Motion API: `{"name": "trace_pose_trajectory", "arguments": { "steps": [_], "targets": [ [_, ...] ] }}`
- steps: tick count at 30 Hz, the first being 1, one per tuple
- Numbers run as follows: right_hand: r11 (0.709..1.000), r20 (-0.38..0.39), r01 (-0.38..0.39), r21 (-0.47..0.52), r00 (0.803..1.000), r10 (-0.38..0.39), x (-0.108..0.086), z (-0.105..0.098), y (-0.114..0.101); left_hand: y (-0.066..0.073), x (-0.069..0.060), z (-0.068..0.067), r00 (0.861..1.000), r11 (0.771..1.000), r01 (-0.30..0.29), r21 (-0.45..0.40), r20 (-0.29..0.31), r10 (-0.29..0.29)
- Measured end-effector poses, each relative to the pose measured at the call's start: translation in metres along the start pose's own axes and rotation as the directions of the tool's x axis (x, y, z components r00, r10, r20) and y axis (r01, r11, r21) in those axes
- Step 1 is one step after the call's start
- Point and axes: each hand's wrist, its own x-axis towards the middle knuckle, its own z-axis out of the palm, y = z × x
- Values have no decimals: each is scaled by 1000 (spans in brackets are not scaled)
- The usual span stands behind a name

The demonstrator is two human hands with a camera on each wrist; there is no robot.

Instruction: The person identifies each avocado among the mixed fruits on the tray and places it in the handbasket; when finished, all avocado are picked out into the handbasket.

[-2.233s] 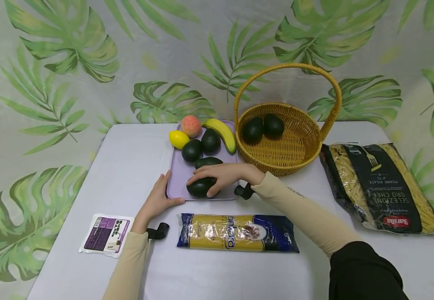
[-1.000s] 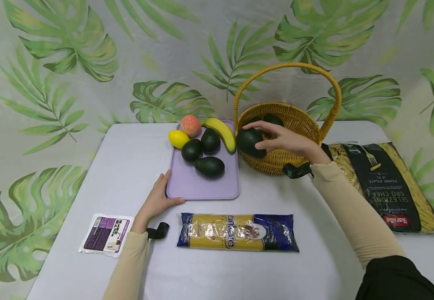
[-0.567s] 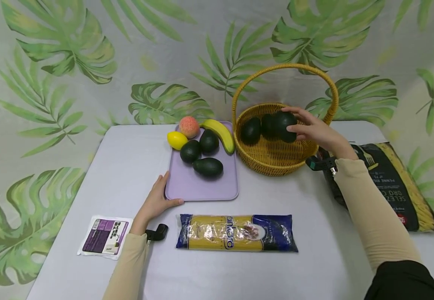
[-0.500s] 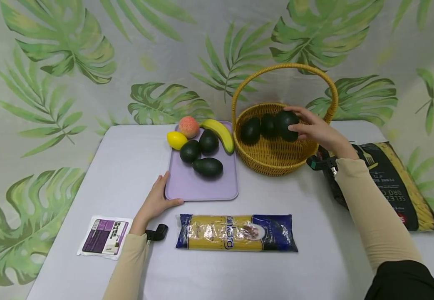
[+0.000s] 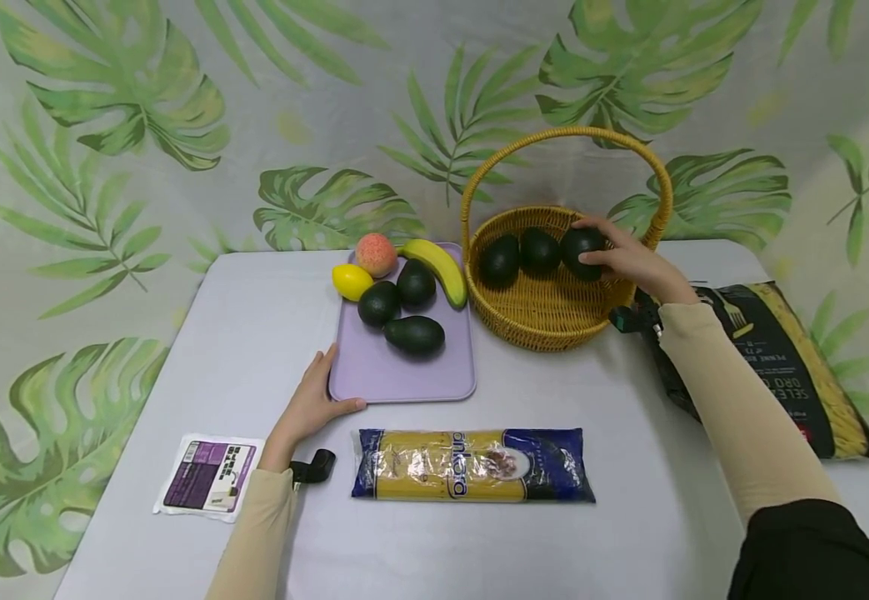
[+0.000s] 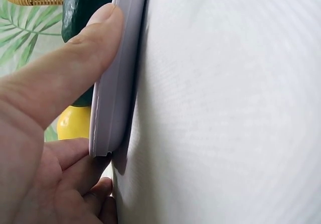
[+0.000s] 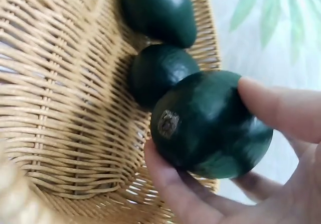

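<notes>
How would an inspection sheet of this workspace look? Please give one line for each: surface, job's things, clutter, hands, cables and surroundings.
Surface: table with a white covering.
Job's things: lilac tray with three avocados, a banana, and a lemon and peach at its far-left corner; wicker basket with two avocados lying in it.
Clutter: yellow-and-blue packet in front of the tray; black pasta bag at right; purple-and-white packet at left.
Hands: right hand grips another avocado within the basket; whether this one touches the bottom, I cannot tell. Left hand touches the tray's near-left corner.
Cables: nothing seen.
Surroundings: leaf-printed backdrop behind the table.
</notes>
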Motion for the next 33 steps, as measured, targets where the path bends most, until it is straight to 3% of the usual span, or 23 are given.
{"name": "trace_pose_trajectory", "arguments": {
  "steps": [4,11,16,26,33],
  "targets": [
    [999,-17,-31,-23,999,31,11,3,1,0,0,0,1000,1000,3,-1,0,-3],
    [986,-73,-80,-149,995,70,24,4,3,-1,0,2,1000,1000,-12,1,1,12],
    [977,-62,-77,-199,996,66,28,3,6,0,1,3,1000,1000,-13,-12,1,13],
    [990,-9,-44,-137,999,43,15,6,5,0,0,0,1000,1000,-8,-3,-3,8],
    [984,-52,11,-179,998,-21,-1,14,-1,1,0,0,1000,1000,-2,0,1,2]
  ]
}}
